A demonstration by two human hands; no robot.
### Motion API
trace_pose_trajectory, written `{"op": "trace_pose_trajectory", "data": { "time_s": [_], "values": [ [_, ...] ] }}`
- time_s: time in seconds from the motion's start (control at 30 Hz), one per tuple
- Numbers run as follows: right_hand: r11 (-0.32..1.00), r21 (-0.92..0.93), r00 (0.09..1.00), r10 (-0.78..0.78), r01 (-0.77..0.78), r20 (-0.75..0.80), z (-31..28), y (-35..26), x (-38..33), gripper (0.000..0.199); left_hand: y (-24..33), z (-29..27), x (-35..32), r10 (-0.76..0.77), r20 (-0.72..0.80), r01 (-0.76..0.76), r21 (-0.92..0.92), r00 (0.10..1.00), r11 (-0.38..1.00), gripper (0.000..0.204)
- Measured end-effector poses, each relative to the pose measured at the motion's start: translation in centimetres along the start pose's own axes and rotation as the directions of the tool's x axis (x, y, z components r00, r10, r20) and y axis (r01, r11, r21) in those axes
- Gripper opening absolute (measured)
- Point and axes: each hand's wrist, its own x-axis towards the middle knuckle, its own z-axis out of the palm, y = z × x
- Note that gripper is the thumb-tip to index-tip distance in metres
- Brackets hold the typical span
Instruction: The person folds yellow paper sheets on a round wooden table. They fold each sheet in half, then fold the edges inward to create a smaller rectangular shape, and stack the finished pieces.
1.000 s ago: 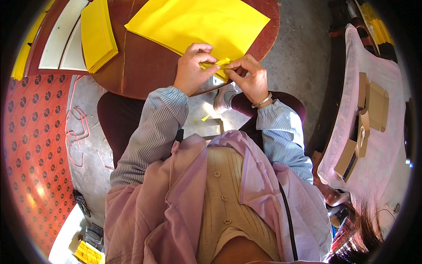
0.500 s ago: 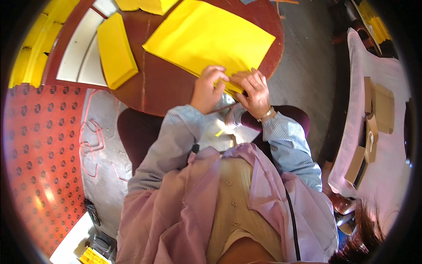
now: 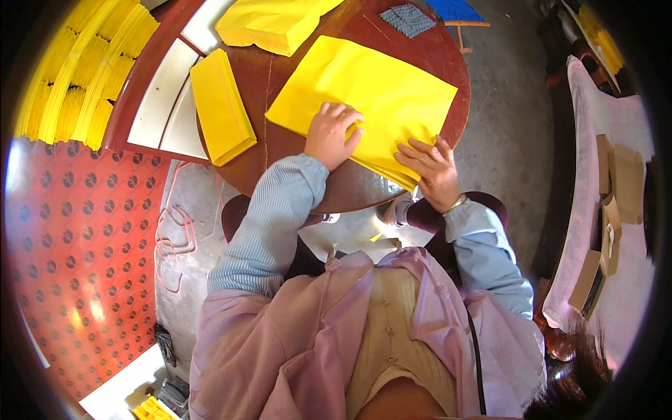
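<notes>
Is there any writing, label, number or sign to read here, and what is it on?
No words or numbers are readable.
Red sheet: repeated dark emblems; any lettering there is too small to read.
Yellow sheets under the left hand and right hand: no print visible.
Cardboard boxes: none legible.

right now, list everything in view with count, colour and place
round table: one, reddish-brown, top centre
wide stack: one, yellow, table's near side
narrow stack: one, yellow, table's left
far bundle: one, yellow, table's far edge
pad: one, grey, table's far right
yellow piles: several, yellow, upper left
white panels: several, white, upper left
patterned sheet: one, red, left
draped cloth: one, pale pink, right
open cartons: several, brown, on draped cloth
left hand, right hand: one each, bare, on wide stack
sleeves: two, blue-striped, forearms
jacket: one, pink, bottom centre
</notes>
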Motion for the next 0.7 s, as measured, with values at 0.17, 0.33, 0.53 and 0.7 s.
{"op": "trace_pose_trajectory", "data": {
  "time_s": [0.17,0.33,0.53,0.7],
  "values": [
    [0.997,0.070,0.989,-0.052,0.042,0.141,-3.5,3.4,-2.1,0.049,5.4,0.5,-2.7,-0.007,0.106,-0.001,0.071,0.994,0.997,0.035],
    [0.993,0.111,0.970,0.002,-0.030,0.243,-5.0,4.8,-2.8,0.046,3.6,-1.7,-1.6,0.108,0.327,-0.059,-0.155,0.939,0.986,0.041],
    [0.933,0.232,0.947,0.221,-0.275,0.235,-4.4,6.3,-2.4,0.030,-4.3,-9.8,-3.5,-0.106,0.489,0.258,-0.255,0.866,0.932,0.061],
    [0.766,0.382,0.854,0.436,-0.517,0.282,-4.0,9.1,-0.9,0.034,-7.5,-10.8,-3.7,-0.421,0.559,0.682,-0.423,0.714,0.596,0.081]
  ]
}}
